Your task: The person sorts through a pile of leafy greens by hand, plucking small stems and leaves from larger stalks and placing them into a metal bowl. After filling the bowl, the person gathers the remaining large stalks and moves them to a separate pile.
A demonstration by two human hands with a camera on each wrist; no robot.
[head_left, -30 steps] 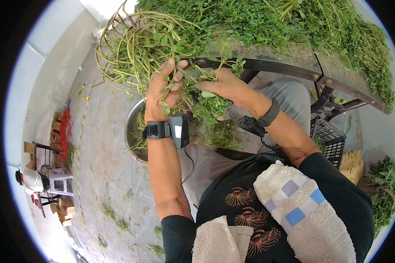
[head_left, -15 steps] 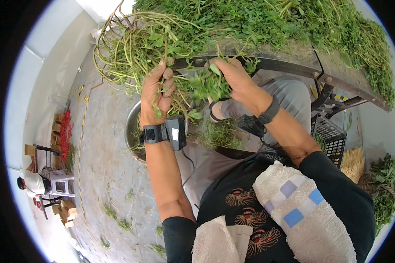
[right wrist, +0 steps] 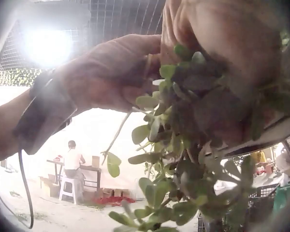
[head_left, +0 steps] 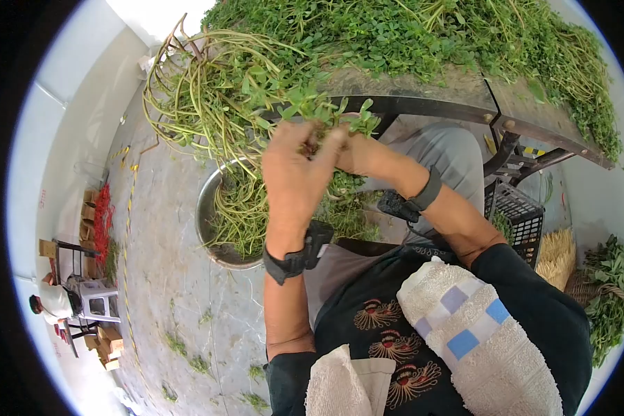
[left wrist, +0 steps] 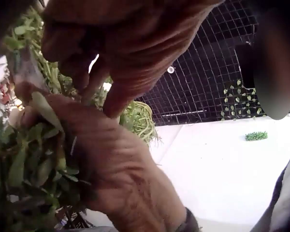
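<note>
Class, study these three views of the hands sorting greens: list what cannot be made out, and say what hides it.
- Head view: the right hand sits behind the left hand, so its grip is hidden.
- Head view: the metal bowl bottom is covered by stems.
- Right wrist view: the bunch of greens is blurred by glare and closeness.
- Left wrist view: the stems are out of focus.

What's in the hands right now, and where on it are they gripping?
Both the left hand and the right hand hold a bunch of leafy green sprigs, fingers pinching at its stem end.
</note>
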